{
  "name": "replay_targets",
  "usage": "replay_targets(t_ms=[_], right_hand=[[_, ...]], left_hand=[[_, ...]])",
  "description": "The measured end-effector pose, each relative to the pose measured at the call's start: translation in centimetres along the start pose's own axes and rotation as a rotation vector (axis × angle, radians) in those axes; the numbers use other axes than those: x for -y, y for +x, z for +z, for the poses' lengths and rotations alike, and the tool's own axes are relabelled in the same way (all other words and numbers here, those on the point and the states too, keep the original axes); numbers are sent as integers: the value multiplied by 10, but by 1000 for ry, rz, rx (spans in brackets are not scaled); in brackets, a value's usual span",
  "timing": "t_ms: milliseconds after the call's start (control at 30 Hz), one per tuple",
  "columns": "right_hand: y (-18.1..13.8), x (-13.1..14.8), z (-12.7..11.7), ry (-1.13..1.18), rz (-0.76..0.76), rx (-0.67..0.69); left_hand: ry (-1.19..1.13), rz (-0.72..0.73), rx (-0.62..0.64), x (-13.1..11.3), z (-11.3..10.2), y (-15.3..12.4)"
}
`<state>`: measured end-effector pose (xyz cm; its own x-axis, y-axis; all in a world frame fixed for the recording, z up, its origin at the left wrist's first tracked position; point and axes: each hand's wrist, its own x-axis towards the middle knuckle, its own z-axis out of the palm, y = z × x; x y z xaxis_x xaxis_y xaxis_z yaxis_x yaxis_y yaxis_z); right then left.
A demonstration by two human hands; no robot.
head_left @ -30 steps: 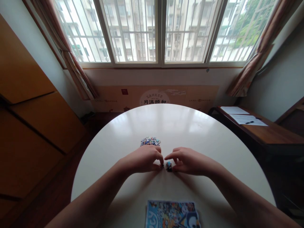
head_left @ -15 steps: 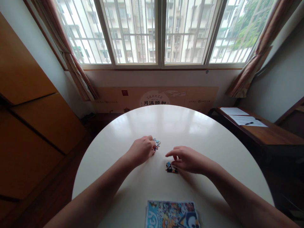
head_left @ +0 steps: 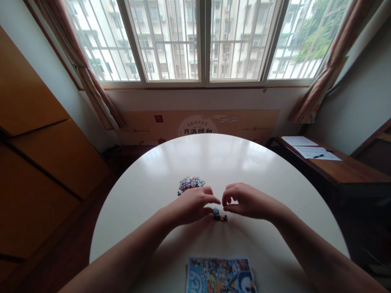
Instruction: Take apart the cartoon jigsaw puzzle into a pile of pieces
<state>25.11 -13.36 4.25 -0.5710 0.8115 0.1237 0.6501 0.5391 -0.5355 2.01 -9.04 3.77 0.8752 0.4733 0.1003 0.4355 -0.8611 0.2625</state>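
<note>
A small cluster of dark, orange and blue jigsaw puzzle pieces (head_left: 220, 217) lies on the white round table (head_left: 214, 162). My left hand (head_left: 194, 205) is at its left edge, fingers stretched to the right and thumb apart from them, beside a blue piece. Facing it from the right, my right hand (head_left: 247, 201) is held just above the cluster. Its index finger curls down until the tip almost meets the thumb; whether a piece is pinched there is too small to tell. Behind my left hand sits a heap of mixed puzzle pieces (head_left: 191, 183).
Close to me on the table lies a colourful cartoon picture (head_left: 220, 276). A wooden side table (head_left: 357, 169) at the right carries papers (head_left: 314, 153) and a dark pen. Beyond the round table are a printed cardboard panel and barred windows; a wooden cabinet (head_left: 39, 171) stands left.
My left hand has come from the heap, right and toward me, to the cluster, uncovering the heap. The fingers of my right hand have curled in toward the thumb.
</note>
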Motion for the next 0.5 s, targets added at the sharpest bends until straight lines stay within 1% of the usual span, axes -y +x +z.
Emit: replay_targets(t_ms=[100,200,367,500], right_hand=[[-1,4,-1,21,-43,49],[1,6,4,50,-94,100],[3,6,10,73,-130,133],[2,3,9,63,-112,122]], left_hand=[[-55,54,43,2,3,0],[-70,50,42,4,1,-1],[-42,-6,44,3,-6,-2],[69,-103,-11,6,-6,-1]])
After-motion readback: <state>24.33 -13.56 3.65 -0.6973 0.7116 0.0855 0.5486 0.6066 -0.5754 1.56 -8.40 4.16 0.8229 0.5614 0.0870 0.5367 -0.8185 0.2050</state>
